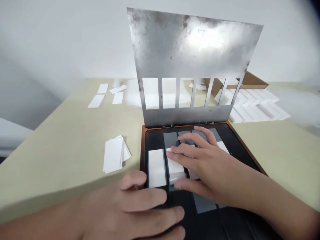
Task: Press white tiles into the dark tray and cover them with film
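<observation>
My right hand (202,160) reaches across a black tray (155,141) with its fingers spread. Its thumb and index finger close around the ends of a white card (175,168) in the second slot, and the card's near edge is blurred. Another white card (157,168) fills the slot to its left. Low in view, my left hand (140,210) rests beside the tray's near left part, fingers apart and holding nothing I can see. More white shows under and past my right hand, partly hidden. A metal plate (190,46) with a row of rectangular windows stands upright, hinged to the tray's far edge.
A small pile of white cards (113,155) lies left of the tray. Loose white cards (96,101) are farther back on the pale table (65,143). Behind the plate at right are a cardboard box (255,81) and rows of stacked white cards (260,111).
</observation>
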The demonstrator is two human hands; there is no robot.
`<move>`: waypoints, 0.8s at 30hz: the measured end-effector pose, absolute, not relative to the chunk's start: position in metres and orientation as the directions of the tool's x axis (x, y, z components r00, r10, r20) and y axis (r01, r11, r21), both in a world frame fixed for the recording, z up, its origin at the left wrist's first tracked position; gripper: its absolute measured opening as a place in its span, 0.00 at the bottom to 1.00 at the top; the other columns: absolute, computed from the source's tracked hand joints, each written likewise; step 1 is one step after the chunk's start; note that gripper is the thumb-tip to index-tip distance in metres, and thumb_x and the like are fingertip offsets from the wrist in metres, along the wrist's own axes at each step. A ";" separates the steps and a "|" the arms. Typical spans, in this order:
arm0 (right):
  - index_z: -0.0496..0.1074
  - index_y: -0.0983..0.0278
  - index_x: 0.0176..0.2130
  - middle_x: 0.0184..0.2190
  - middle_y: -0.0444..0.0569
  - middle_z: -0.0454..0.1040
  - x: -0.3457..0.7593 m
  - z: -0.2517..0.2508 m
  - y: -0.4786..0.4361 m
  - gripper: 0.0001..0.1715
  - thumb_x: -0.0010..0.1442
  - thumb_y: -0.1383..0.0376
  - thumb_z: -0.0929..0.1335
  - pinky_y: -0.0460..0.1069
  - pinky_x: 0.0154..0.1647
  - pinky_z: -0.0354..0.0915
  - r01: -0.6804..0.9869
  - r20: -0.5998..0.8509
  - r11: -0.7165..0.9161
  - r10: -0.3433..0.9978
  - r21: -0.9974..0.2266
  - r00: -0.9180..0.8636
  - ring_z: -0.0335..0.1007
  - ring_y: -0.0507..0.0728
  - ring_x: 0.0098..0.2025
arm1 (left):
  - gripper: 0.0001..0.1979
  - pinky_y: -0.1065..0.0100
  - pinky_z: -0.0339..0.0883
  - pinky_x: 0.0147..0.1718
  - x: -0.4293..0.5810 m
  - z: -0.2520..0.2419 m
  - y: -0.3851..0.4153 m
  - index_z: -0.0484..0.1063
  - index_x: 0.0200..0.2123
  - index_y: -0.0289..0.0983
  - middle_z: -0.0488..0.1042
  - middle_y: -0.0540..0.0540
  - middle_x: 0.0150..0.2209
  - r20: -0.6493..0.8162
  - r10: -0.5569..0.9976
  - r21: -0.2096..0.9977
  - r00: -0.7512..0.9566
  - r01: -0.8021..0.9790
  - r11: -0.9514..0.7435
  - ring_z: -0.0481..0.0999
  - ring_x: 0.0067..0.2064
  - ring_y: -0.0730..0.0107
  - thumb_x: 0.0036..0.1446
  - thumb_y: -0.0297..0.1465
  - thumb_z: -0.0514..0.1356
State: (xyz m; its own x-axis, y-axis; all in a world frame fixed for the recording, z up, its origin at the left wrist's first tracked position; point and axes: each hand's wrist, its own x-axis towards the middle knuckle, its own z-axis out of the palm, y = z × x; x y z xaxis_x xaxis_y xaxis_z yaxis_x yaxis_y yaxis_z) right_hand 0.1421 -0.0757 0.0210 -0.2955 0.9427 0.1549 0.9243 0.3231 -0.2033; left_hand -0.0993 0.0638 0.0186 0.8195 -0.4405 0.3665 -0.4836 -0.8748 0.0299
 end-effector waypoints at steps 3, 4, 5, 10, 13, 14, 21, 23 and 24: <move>0.75 0.63 0.61 0.58 0.48 0.80 0.141 0.019 -0.072 0.21 0.76 0.55 0.67 0.70 0.74 0.46 0.927 0.166 0.316 0.944 -0.204 -0.286 0.65 0.65 0.63 | 0.22 0.57 0.61 0.46 -0.094 0.022 0.067 0.76 0.63 0.40 0.74 0.54 0.67 0.256 -0.442 0.055 0.860 -0.469 -0.881 0.75 0.55 0.60 0.73 0.43 0.56; 0.75 0.62 0.61 0.57 0.48 0.80 0.141 0.018 -0.071 0.20 0.77 0.56 0.66 0.70 0.73 0.46 0.928 0.167 0.312 0.945 -0.205 -0.281 0.66 0.65 0.62 | 0.25 0.56 0.60 0.47 -0.092 0.022 0.068 0.75 0.64 0.39 0.73 0.53 0.68 0.238 -0.408 0.076 0.881 -0.436 -0.897 0.74 0.56 0.58 0.74 0.46 0.55; 0.75 0.62 0.60 0.56 0.48 0.81 0.141 0.017 -0.071 0.19 0.77 0.57 0.65 0.69 0.73 0.47 0.928 0.170 0.310 0.945 -0.206 -0.278 0.66 0.64 0.62 | 0.27 0.56 0.59 0.48 -0.091 0.022 0.068 0.74 0.65 0.38 0.72 0.52 0.68 0.223 -0.386 0.086 0.895 -0.412 -0.907 0.74 0.56 0.56 0.74 0.48 0.54; 0.77 0.62 0.58 0.54 0.47 0.82 0.139 0.017 -0.068 0.17 0.79 0.61 0.63 0.69 0.72 0.46 0.925 0.186 0.303 0.947 -0.230 -0.263 0.67 0.63 0.59 | 0.27 0.57 0.57 0.47 -0.092 0.019 0.068 0.74 0.64 0.38 0.73 0.51 0.68 0.219 -0.356 0.066 0.909 -0.377 -0.924 0.74 0.55 0.57 0.75 0.50 0.55; 0.77 0.62 0.58 0.53 0.48 0.82 0.139 0.019 -0.069 0.18 0.79 0.64 0.61 0.68 0.72 0.45 0.913 0.185 0.298 0.950 -0.278 -0.253 0.68 0.63 0.58 | 0.26 0.57 0.56 0.48 -0.091 0.018 0.067 0.76 0.62 0.37 0.73 0.51 0.68 0.251 -0.308 0.080 0.918 -0.337 -0.938 0.74 0.55 0.57 0.77 0.50 0.53; 0.76 0.62 0.59 0.52 0.48 0.82 0.140 0.020 -0.070 0.19 0.78 0.65 0.61 0.68 0.72 0.45 0.907 0.181 0.297 0.951 -0.297 -0.252 0.68 0.63 0.58 | 0.26 0.57 0.56 0.49 -0.090 0.018 0.067 0.77 0.61 0.37 0.75 0.51 0.67 0.269 -0.289 0.088 0.919 -0.322 -0.943 0.74 0.54 0.57 0.78 0.49 0.52; 0.65 0.60 0.71 0.48 0.49 0.81 0.145 0.021 -0.073 0.31 0.77 0.50 0.64 0.66 0.74 0.39 0.897 0.160 0.304 0.951 -0.319 -0.265 0.67 0.63 0.59 | 0.24 0.57 0.57 0.47 -0.087 0.021 0.064 0.78 0.60 0.36 0.79 0.50 0.62 0.306 -0.237 0.092 0.922 -0.276 -0.957 0.75 0.49 0.58 0.78 0.46 0.53; 0.64 0.59 0.71 0.49 0.50 0.81 0.148 0.019 -0.073 0.40 0.72 0.42 0.67 0.66 0.74 0.38 0.897 0.170 0.317 0.946 -0.308 -0.276 0.67 0.63 0.60 | 0.24 0.57 0.57 0.46 -0.086 0.020 0.063 0.79 0.58 0.36 0.80 0.50 0.62 0.326 -0.230 0.092 0.917 -0.273 -0.958 0.75 0.49 0.58 0.78 0.46 0.53; 0.64 0.59 0.71 0.49 0.49 0.81 0.149 0.018 -0.073 0.43 0.69 0.41 0.69 0.66 0.74 0.37 0.896 0.170 0.322 0.945 -0.307 -0.281 0.67 0.63 0.60 | 0.23 0.56 0.57 0.46 -0.086 0.020 0.063 0.80 0.56 0.37 0.80 0.50 0.61 0.340 -0.224 0.091 0.913 -0.269 -0.959 0.75 0.49 0.58 0.78 0.46 0.53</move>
State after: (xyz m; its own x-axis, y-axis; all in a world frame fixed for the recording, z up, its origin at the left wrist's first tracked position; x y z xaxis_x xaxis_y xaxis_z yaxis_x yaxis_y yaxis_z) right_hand 0.1486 -0.0728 0.0179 -0.2809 0.9445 0.1703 0.8956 0.3217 -0.3072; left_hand -0.0861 0.0635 0.0200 0.9133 -0.2243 0.3398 -0.2693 -0.9587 0.0910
